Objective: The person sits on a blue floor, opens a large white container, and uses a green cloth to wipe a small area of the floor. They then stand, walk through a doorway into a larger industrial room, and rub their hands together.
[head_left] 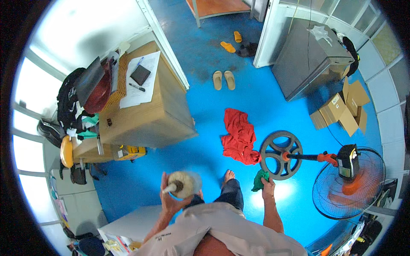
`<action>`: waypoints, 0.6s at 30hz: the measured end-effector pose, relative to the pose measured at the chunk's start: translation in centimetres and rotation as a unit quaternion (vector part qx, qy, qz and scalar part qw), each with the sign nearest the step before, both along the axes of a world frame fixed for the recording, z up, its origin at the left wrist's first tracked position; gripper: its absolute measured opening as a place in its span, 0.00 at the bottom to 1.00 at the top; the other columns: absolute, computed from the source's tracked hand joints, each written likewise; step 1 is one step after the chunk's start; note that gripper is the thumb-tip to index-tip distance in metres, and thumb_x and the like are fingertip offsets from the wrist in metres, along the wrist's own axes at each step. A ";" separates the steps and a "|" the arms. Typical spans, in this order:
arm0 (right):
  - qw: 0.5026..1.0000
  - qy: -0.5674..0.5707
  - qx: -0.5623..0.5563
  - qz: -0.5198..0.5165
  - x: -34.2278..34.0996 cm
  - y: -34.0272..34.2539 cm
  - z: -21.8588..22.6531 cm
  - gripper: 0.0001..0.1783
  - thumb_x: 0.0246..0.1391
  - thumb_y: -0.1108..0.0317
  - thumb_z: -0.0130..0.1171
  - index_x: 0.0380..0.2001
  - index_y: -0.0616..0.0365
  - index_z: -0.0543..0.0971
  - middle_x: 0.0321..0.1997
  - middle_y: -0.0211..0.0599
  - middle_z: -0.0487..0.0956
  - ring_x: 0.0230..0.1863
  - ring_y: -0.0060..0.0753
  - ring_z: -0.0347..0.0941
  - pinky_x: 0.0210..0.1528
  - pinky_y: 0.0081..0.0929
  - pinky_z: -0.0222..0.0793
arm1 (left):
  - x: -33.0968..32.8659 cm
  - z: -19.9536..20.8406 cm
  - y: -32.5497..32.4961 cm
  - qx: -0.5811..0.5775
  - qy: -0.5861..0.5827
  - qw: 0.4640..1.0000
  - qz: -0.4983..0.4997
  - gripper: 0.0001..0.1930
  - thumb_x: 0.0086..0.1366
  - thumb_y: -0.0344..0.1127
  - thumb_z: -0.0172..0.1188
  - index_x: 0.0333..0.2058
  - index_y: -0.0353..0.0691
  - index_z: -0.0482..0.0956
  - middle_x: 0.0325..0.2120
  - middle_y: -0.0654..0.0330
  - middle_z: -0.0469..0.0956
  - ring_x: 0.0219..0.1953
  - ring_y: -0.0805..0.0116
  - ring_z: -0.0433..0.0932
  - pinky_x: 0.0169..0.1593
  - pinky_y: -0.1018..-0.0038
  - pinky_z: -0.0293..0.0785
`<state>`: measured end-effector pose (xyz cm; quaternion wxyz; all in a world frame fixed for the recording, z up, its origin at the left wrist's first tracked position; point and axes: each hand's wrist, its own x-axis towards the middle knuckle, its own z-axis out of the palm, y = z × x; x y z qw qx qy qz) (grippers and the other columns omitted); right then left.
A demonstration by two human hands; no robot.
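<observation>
My left hand (pixel 170 200) grips the handle of a round cream-bristled brush (pixel 183 184), held up in front of my chest. Lower right, my right hand (pixel 268 187) holds a crumpled green cloth (pixel 259 180) against the rim of a dark round fan base (pixel 281 155). That base belongs to a standing pedestal fan lying on the blue floor; its black pole with orange collar (pixel 314 157) runs right to the caged fan head (pixel 348 183). My bare foot (pixel 229 175) rests on the floor between the hands.
A red cloth (pixel 239 135) lies on the blue floor just behind the fan base. A wooden desk (pixel 145 111) with papers stands left, a grey cabinet (pixel 309 57) and cardboard boxes (pixel 341 109) right. Sandals (pixel 224 80) lie further back.
</observation>
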<state>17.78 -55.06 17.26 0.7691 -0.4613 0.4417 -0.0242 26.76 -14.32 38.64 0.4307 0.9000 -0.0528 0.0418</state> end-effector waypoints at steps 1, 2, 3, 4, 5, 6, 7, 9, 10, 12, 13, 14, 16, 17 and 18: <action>1.000 0.002 -0.031 0.006 -1.1 -0.9 -0.2 0.17 0.54 0.77 0.59 0.48 0.63 0.75 0.41 0.34 0.78 0.40 0.32 0.75 0.45 0.34 0.73 | 1.4 1.9 -1.2 0.007 -0.014 1.000 -0.019 0.64 0.37 0.42 0.82 0.67 0.31 0.46 0.54 0.47 0.71 0.53 0.53 0.75 0.56 0.59 0.73; 0.999 0.005 -0.038 0.006 -2.2 -1.9 -1.0 0.17 0.52 0.77 0.59 0.48 0.64 0.75 0.41 0.34 0.78 0.41 0.33 0.74 0.47 0.34 0.71 | 2.7 3.8 -2.2 0.011 -0.030 0.999 -0.036 0.64 0.38 0.41 0.82 0.67 0.31 0.45 0.54 0.48 0.71 0.53 0.54 0.75 0.57 0.59 0.72; 0.999 0.018 -0.043 0.004 -3.5 -2.5 -0.7 0.17 0.52 0.77 0.60 0.47 0.65 0.75 0.40 0.35 0.78 0.40 0.33 0.74 0.47 0.33 0.71 | 4.0 5.1 -3.6 0.010 -0.025 0.999 -0.040 0.64 0.38 0.41 0.81 0.67 0.31 0.45 0.54 0.48 0.71 0.54 0.54 0.74 0.57 0.59 0.71; 0.999 0.018 -0.047 0.006 -3.9 -2.8 -0.3 0.17 0.51 0.77 0.60 0.46 0.65 0.76 0.40 0.35 0.78 0.40 0.33 0.74 0.47 0.33 0.70 | 4.8 6.6 -4.6 0.011 -0.033 0.999 -0.040 0.64 0.38 0.41 0.81 0.67 0.32 0.45 0.54 0.48 0.70 0.54 0.54 0.74 0.58 0.59 0.71; 0.998 0.013 -0.061 0.000 -3.8 -2.5 0.6 0.17 0.49 0.77 0.61 0.45 0.65 0.76 0.38 0.35 0.77 0.39 0.33 0.73 0.46 0.34 0.70 | 5.2 7.2 -5.0 0.005 -0.028 0.999 -0.021 0.63 0.37 0.42 0.80 0.67 0.33 0.46 0.52 0.50 0.70 0.55 0.57 0.71 0.59 0.61 0.68; 0.997 -0.004 -0.067 -0.029 -3.8 -2.3 1.6 0.08 0.49 0.75 0.62 0.34 0.63 0.76 0.32 0.31 0.76 0.33 0.25 0.69 0.37 0.30 0.67 | 6.1 7.8 -5.7 0.015 -0.050 0.998 -0.020 0.64 0.37 0.42 0.80 0.67 0.33 0.46 0.52 0.50 0.70 0.55 0.57 0.71 0.59 0.61 0.68; 0.996 -0.006 -0.083 -0.020 -4.0 -3.0 1.2 0.09 0.49 0.75 0.62 0.35 0.63 0.76 0.32 0.31 0.76 0.32 0.25 0.69 0.36 0.29 0.68 | 7.4 8.4 -6.4 0.020 -0.069 0.997 -0.023 0.64 0.37 0.42 0.80 0.68 0.34 0.45 0.53 0.50 0.70 0.55 0.57 0.71 0.59 0.61 0.68; 0.995 -0.005 -0.099 -0.022 -3.9 -3.9 1.2 0.10 0.49 0.74 0.62 0.35 0.64 0.76 0.31 0.31 0.75 0.31 0.24 0.70 0.35 0.28 0.69 | 9.2 9.2 -7.5 0.041 -0.063 0.997 -0.018 0.65 0.36 0.40 0.80 0.68 0.34 0.45 0.54 0.50 0.70 0.55 0.58 0.72 0.59 0.62 0.69; 0.995 -0.005 -0.096 -0.031 -2.8 -3.5 2.2 0.10 0.49 0.74 0.62 0.36 0.64 0.77 0.30 0.31 0.75 0.30 0.24 0.70 0.35 0.28 0.69 | 10.3 9.4 -7.8 0.030 -0.051 0.998 -0.011 0.65 0.36 0.40 0.80 0.68 0.35 0.45 0.53 0.51 0.70 0.54 0.58 0.73 0.59 0.62 0.70; 0.994 0.000 -0.106 -0.034 -0.7 -3.5 4.0 0.12 0.48 0.75 0.62 0.38 0.64 0.77 0.32 0.30 0.76 0.32 0.25 0.71 0.37 0.27 0.70 | 12.4 9.2 -8.7 -0.003 -0.025 1.000 0.001 0.64 0.36 0.39 0.80 0.68 0.35 0.45 0.53 0.51 0.71 0.54 0.58 0.73 0.58 0.63 0.71; 0.992 0.004 -0.120 -0.028 0.7 -4.0 4.7 0.13 0.49 0.76 0.62 0.40 0.64 0.78 0.33 0.30 0.77 0.34 0.26 0.72 0.39 0.27 0.70 | 13.9 8.8 -9.2 -0.004 -0.032 0.999 -0.007 0.64 0.36 0.38 0.80 0.68 0.35 0.45 0.52 0.51 0.72 0.54 0.59 0.74 0.58 0.63 0.72; 0.992 0.009 -0.128 -0.018 2.9 -3.7 6.4 0.14 0.49 0.77 0.62 0.42 0.64 0.79 0.35 0.30 0.78 0.36 0.26 0.73 0.41 0.27 0.70 | 15.1 8.7 -9.3 -0.012 -0.010 1.000 0.003 0.64 0.35 0.38 0.80 0.68 0.35 0.45 0.52 0.50 0.72 0.54 0.58 0.74 0.58 0.63 0.72; 0.984 -0.001 -0.178 0.005 6.6 -4.4 8.1 0.15 0.48 0.77 0.62 0.42 0.64 0.79 0.35 0.30 0.78 0.36 0.24 0.72 0.41 0.27 0.70 | 18.4 8.1 -10.2 -0.032 0.019 0.999 0.010 0.64 0.35 0.38 0.80 0.68 0.35 0.46 0.52 0.50 0.73 0.54 0.57 0.74 0.58 0.62 0.71; 0.972 0.009 -0.232 0.023 8.0 -5.4 7.5 0.15 0.48 0.77 0.62 0.42 0.64 0.79 0.35 0.30 0.78 0.36 0.24 0.72 0.40 0.27 0.70 | 20.2 7.5 -10.5 -0.044 0.026 0.999 0.011 0.65 0.35 0.38 0.81 0.68 0.35 0.46 0.52 0.49 0.73 0.54 0.57 0.74 0.59 0.62 0.71; 0.957 0.019 -0.285 0.041 9.6 -6.3 7.0 0.15 0.48 0.77 0.62 0.42 0.64 0.79 0.36 0.31 0.78 0.36 0.24 0.72 0.40 0.27 0.70 | 22.2 6.5 -10.7 -0.054 0.022 0.998 0.007 0.65 0.34 0.38 0.81 0.68 0.34 0.46 0.52 0.49 0.73 0.54 0.56 0.74 0.59 0.62 0.71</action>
